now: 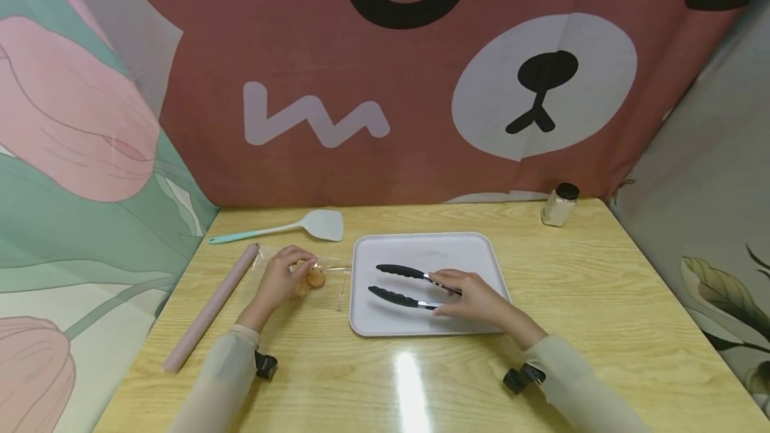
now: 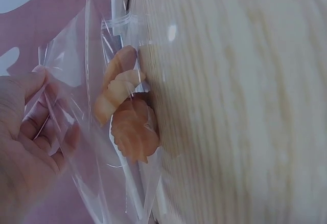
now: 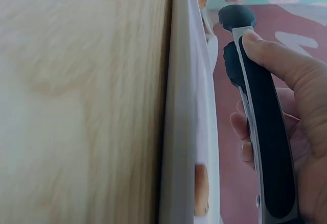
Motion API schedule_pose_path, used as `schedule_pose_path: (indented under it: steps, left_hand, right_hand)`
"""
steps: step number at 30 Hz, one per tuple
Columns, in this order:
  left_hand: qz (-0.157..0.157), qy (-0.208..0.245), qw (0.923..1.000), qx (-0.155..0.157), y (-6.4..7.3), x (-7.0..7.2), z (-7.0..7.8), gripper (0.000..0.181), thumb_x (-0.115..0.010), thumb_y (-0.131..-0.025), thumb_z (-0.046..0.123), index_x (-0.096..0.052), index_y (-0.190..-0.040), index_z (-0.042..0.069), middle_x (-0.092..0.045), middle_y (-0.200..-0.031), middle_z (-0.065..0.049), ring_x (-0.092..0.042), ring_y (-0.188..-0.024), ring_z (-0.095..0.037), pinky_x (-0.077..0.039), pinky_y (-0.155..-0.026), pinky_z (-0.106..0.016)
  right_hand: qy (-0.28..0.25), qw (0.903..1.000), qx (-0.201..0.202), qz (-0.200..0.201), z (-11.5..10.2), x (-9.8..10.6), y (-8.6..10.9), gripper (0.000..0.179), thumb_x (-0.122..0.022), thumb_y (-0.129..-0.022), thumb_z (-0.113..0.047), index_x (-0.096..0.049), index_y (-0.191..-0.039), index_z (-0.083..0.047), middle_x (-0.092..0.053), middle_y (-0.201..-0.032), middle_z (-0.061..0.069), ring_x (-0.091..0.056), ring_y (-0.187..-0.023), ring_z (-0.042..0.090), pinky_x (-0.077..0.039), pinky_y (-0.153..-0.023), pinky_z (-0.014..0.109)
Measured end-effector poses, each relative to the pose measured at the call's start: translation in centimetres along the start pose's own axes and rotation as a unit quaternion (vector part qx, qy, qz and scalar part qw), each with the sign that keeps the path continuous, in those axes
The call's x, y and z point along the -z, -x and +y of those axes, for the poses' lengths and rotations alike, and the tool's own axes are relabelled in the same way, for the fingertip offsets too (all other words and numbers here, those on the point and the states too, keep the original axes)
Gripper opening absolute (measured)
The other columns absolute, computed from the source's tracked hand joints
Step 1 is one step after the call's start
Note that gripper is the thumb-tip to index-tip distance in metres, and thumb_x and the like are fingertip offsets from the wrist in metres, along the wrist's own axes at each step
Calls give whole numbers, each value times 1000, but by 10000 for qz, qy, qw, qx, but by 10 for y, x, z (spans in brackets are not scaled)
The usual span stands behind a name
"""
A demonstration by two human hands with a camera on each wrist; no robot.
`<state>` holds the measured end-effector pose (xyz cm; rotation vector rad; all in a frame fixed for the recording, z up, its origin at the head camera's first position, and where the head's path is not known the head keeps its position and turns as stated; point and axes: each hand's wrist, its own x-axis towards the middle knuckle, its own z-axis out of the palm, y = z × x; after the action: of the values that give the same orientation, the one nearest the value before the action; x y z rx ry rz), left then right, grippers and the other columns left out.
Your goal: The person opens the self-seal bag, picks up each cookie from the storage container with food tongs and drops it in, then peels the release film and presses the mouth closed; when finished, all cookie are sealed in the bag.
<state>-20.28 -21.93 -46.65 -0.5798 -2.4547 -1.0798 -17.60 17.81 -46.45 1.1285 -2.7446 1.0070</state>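
Observation:
My left hand (image 1: 281,279) pinches the upper film of a clear plastic bag (image 2: 69,101) between thumb and fingers, lifting it off the table. Inside lie several ridged, golden-brown, pastry-like pieces (image 2: 135,129), partly hidden by the hand in the head view. In my right hand (image 1: 469,296) are tongs (image 3: 263,127) with black grips and black scalloped tips. Their tips (image 1: 394,297) are spread apart over the white tray (image 1: 421,246) and point left toward the bag. A brown piece (image 3: 201,189) shows at the tray in the right wrist view.
Behind the bag lies a spatula (image 1: 323,224) with a mint handle. A pinkish rolled-up sheet (image 1: 212,309) stretches along the table's left side. At the back right stands a jar (image 1: 559,206) with a black lid. Printed cloth (image 1: 421,172) hangs behind the table (image 1: 577,286).

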Motion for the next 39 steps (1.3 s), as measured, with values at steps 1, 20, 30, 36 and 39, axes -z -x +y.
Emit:
schedule_pose_path:
  steps: [1, 20, 30, 36, 39]
  left_hand:
    - [1, 2, 10000, 22, 0, 0, 0, 6, -71, -83, 2, -73, -89, 2, -67, -88, -6, -62, -86, -25, -51, -75, -43]
    - [19, 51, 10000, -23, -1, 0, -1, 6, -71, -83, 3, -73, -88, 2, -66, -87, -4, -62, -84, -24, -52, -73, -42]
    - [-63, 55, 10000, -28, 0, -1, -1, 6, -70, -84, 2, -73, -89, 2, -66, -87, -5, -62, -84, -24, -51, -73, -42]
    - [-64, 43, 10000, -45, 2, 0, -3, 7, -70, -84, 3, -73, -90, 3, -66, -88, -5, -62, -84, -24, -52, -73, -43]
    - [-87, 90, 9999, -16, 3, -1, -3, 7, -69, -85, 3, -73, -90, 3, -66, -89, -5, -62, -84, -24, -52, -72, -43]
  right_hand:
    - [5, 10000, -43, 38, 1, 2, 3, 68, -80, -76, -32, -55, -131, 0, -56, -127, 19, -65, -89, 22, -54, -73, 29]
    - [215, 9910, -1021, 844, 29, 37, 68, 65, -83, -72, -26, -59, -125, 2, -59, -123, 22, -62, -101, 30, -55, -75, 31]
    - [689, 9851, -1249, 960, 35, 49, 96, 65, -85, -69, -27, -61, -123, 2, -61, -119, 20, -59, -107, 38, -52, -82, 45]
    - [840, 9854, -1093, 999, 38, 55, 104, 68, -87, -65, -28, -62, -120, 4, -62, -117, 21, -60, -104, 38, -53, -81, 36]
    - [902, 9857, -1031, 977, 39, 56, 107, 69, -88, -63, -26, -62, -120, 5, -62, -115, 22, -61, -101, 38, -54, -76, 44]
